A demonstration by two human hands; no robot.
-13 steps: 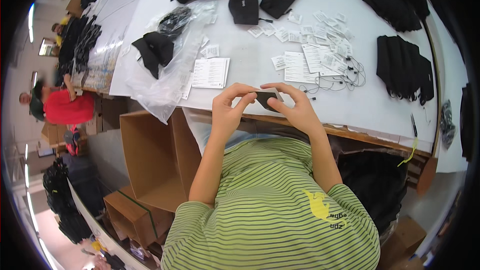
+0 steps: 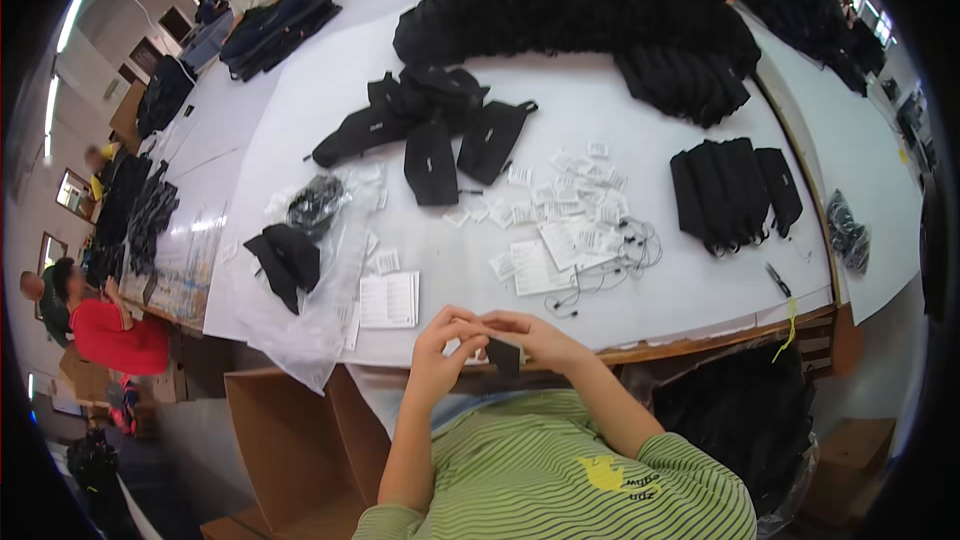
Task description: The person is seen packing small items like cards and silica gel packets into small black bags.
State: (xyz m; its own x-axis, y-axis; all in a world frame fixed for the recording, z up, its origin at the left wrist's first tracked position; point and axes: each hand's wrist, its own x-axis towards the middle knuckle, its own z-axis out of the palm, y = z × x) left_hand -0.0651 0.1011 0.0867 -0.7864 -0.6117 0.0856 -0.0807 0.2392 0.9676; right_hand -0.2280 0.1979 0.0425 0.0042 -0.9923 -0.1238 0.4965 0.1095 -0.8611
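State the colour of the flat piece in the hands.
The flat piece is black; the head view shows it best.

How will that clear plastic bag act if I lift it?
The clear plastic bag is probably floppy: it lies crumpled and droops past the edge of the table. Likely light too, being see-through film, though the black pouch overlapping it may drag.

The small black piece [image 2: 504, 356] looks dull. The black pouches [image 2: 431, 168] are soft, dull cloth. The clear bag [image 2: 292, 345] is thin, shiny, crinkly plastic. The white cards [image 2: 388, 300] are smooth paper. The table edge [image 2: 680, 345] is wood, and the big box [image 2: 285, 430] is plain, dull cardboard.
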